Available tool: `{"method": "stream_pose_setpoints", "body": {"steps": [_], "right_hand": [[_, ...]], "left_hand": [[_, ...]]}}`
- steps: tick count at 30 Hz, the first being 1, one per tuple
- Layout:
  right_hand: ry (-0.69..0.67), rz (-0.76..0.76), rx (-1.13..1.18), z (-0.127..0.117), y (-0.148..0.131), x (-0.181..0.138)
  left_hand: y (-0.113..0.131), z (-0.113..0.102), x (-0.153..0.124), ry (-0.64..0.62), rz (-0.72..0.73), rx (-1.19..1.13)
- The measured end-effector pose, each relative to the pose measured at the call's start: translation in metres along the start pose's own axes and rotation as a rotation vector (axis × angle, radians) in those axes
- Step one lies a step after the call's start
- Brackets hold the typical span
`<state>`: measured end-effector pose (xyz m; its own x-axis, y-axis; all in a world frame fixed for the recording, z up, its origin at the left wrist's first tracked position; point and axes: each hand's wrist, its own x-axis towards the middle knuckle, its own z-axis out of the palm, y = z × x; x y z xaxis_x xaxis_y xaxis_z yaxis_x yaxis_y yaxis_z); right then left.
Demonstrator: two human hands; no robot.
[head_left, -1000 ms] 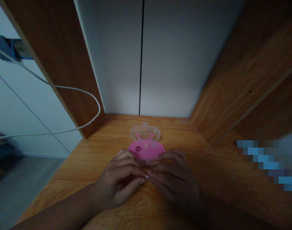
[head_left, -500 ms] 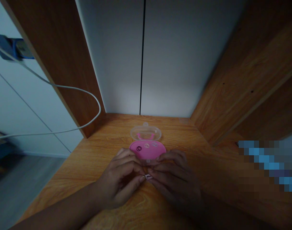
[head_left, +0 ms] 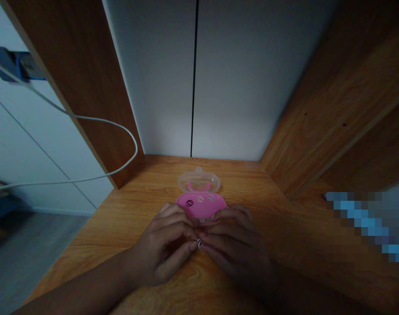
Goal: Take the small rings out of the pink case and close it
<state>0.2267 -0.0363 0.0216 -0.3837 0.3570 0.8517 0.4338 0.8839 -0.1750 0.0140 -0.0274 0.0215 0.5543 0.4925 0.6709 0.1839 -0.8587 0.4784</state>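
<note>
Two hands meet fingertip to fingertip over the wooden desk (head_left: pixel 120 218), the left hand (head_left: pixel 163 249) and right hand (head_left: pixel 238 249) pinching together a tiny pale clip (head_left: pixel 199 243). Just beyond them, on the far side, lies the open pink case (head_left: pixel 202 205), its long axis running left to right.

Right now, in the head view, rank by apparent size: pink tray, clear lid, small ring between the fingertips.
1. pink tray
2. clear lid, slightly smaller, though farther away, so unsure
3. small ring, by far smallest
</note>
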Motion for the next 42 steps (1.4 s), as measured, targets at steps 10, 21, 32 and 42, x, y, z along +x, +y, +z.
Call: {"method": "stream_pose_setpoints", "body": {"steps": [10,21,32,42], "right_hand": [[0.104,0.283,-0.019,0.003,0.010,-0.008],[0.153,0.794,0.002,0.012,0.035,-0.013],[0.141,0.858,0.040,0.012,0.038,-0.014],[0.142,0.971,0.477,0.024,0.034,-0.022]], "left_hand": [[-0.002,-0.002,-0.004,0.133,-0.123,0.184],[-0.024,0.014,-0.007,0.158,-0.452,0.332],[-0.035,0.017,-0.017,0.074,-0.581,0.129],[-0.038,0.016,-0.018,0.055,-0.617,0.009]]}}
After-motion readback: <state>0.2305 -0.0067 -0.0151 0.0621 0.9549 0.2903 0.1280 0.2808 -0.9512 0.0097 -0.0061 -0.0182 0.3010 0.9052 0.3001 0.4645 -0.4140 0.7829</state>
